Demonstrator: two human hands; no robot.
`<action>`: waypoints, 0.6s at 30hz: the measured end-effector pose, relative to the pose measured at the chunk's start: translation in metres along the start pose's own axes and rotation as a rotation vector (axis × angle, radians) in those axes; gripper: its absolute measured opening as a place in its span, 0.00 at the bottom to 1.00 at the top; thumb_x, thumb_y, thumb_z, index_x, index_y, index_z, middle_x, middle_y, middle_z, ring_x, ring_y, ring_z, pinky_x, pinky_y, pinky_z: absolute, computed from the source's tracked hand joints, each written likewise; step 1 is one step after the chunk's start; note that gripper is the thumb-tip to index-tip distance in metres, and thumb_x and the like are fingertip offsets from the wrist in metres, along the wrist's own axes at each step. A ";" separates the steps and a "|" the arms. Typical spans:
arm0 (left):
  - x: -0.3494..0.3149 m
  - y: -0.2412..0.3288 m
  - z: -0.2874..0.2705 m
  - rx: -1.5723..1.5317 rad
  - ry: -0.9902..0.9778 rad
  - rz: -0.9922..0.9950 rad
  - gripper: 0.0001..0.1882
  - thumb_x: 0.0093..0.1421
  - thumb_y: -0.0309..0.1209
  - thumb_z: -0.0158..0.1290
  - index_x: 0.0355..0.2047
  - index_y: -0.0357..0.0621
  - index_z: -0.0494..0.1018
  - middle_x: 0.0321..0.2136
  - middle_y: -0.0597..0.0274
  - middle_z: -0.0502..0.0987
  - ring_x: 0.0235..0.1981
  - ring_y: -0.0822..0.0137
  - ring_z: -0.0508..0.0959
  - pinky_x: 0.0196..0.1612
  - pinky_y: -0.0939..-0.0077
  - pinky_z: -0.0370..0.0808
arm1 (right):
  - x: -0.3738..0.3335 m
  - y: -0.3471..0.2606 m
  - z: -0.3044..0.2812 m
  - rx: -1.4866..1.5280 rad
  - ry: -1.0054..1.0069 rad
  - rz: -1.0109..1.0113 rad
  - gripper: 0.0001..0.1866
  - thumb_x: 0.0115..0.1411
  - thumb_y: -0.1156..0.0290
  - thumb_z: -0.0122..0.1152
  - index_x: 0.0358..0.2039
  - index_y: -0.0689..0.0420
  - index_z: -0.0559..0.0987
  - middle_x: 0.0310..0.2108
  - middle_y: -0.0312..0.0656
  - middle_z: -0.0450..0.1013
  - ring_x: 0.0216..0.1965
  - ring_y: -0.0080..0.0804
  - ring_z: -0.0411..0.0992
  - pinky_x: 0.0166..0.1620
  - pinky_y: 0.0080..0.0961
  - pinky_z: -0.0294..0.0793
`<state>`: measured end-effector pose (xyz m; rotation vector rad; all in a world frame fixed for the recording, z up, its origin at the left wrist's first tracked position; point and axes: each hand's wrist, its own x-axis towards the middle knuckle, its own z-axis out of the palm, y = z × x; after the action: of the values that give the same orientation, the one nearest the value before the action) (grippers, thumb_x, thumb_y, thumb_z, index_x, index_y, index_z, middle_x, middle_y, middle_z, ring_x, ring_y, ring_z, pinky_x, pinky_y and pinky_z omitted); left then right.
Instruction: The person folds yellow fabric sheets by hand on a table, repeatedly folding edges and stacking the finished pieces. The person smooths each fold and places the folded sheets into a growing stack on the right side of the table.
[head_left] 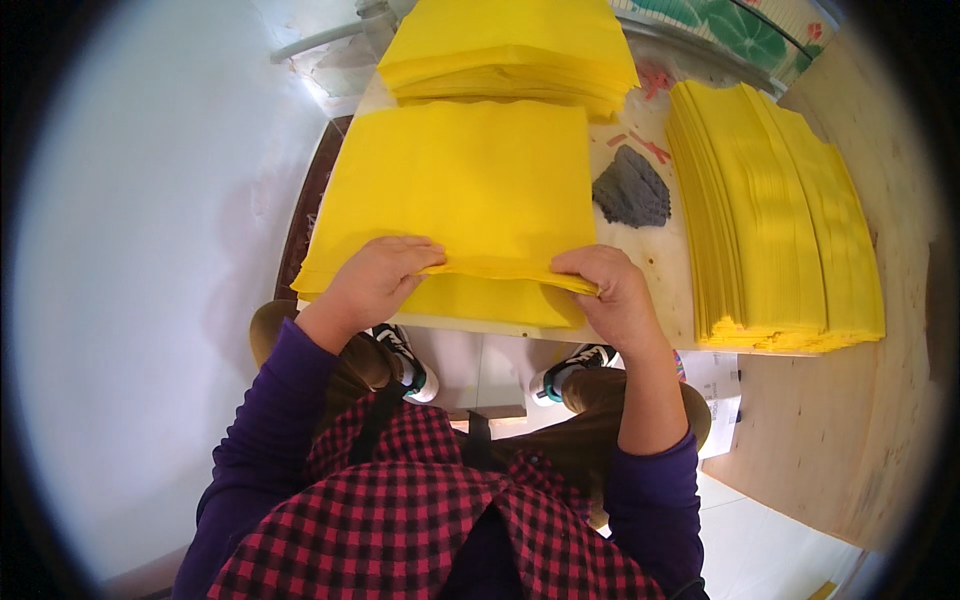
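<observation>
While both hands work at the middle of the frame, the right hand [612, 290] has its fingers [580, 266] closed in a pinch on the near edge of the top yellow sheet [470, 185], lifting that corner slightly. The left hand [375, 280] lies flatter, fingers curled over the same edge, pressing rather than gripping. This sheet stretches away toward the upper frame, its near edge running left to right between the hands, on a pale surface [655, 250]. Beyond lie a stack [510, 45] at top, a fanned pile [775, 215] at right, and a grey cloth [632, 188] between.
</observation>
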<state>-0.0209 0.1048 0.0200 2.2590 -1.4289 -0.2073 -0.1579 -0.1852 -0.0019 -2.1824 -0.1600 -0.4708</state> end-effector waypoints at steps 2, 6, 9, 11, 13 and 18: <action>-0.001 0.003 0.000 0.013 0.026 0.007 0.19 0.55 0.22 0.50 0.49 0.41 0.73 0.50 0.54 0.75 0.56 0.53 0.71 0.59 0.61 0.65 | 0.001 0.004 0.002 0.027 -0.027 0.015 0.14 0.45 0.84 0.62 0.35 0.59 0.81 0.33 0.47 0.77 0.38 0.47 0.74 0.44 0.35 0.73; -0.011 0.002 -0.003 0.088 0.103 0.021 0.24 0.50 0.21 0.53 0.50 0.43 0.73 0.49 0.56 0.76 0.55 0.54 0.72 0.59 0.62 0.65 | -0.001 0.008 0.006 0.037 -0.008 0.081 0.12 0.47 0.82 0.63 0.34 0.59 0.81 0.33 0.46 0.77 0.38 0.44 0.75 0.43 0.32 0.73; -0.032 -0.009 -0.009 0.147 0.140 -0.047 0.29 0.45 0.19 0.53 0.52 0.43 0.72 0.50 0.56 0.76 0.55 0.54 0.71 0.60 0.62 0.64 | -0.002 0.007 0.005 0.052 -0.018 0.120 0.11 0.48 0.82 0.64 0.34 0.59 0.81 0.33 0.46 0.77 0.38 0.42 0.75 0.42 0.30 0.73; -0.050 -0.022 -0.015 0.178 0.171 -0.115 0.30 0.43 0.17 0.53 0.52 0.43 0.72 0.51 0.56 0.75 0.55 0.54 0.71 0.60 0.62 0.64 | -0.001 0.005 0.005 0.062 -0.022 0.136 0.10 0.49 0.82 0.64 0.34 0.60 0.80 0.33 0.44 0.77 0.38 0.39 0.75 0.42 0.27 0.73; -0.067 -0.039 -0.019 0.199 0.218 -0.187 0.31 0.42 0.15 0.52 0.50 0.42 0.73 0.51 0.54 0.75 0.55 0.53 0.71 0.60 0.62 0.66 | 0.000 0.003 0.004 0.059 -0.020 0.137 0.09 0.51 0.84 0.64 0.34 0.61 0.80 0.33 0.41 0.77 0.37 0.32 0.75 0.43 0.23 0.72; -0.100 -0.072 -0.017 -0.021 0.396 -0.370 0.32 0.38 0.11 0.51 0.48 0.40 0.74 0.50 0.51 0.75 0.53 0.52 0.72 0.57 0.65 0.69 | 0.000 0.001 0.004 0.068 -0.042 0.153 0.10 0.51 0.86 0.63 0.34 0.61 0.81 0.34 0.41 0.77 0.38 0.31 0.75 0.44 0.22 0.72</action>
<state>-0.0005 0.2238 -0.0090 2.3631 -0.8024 0.1075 -0.1563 -0.1832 -0.0048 -2.1199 -0.0308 -0.3287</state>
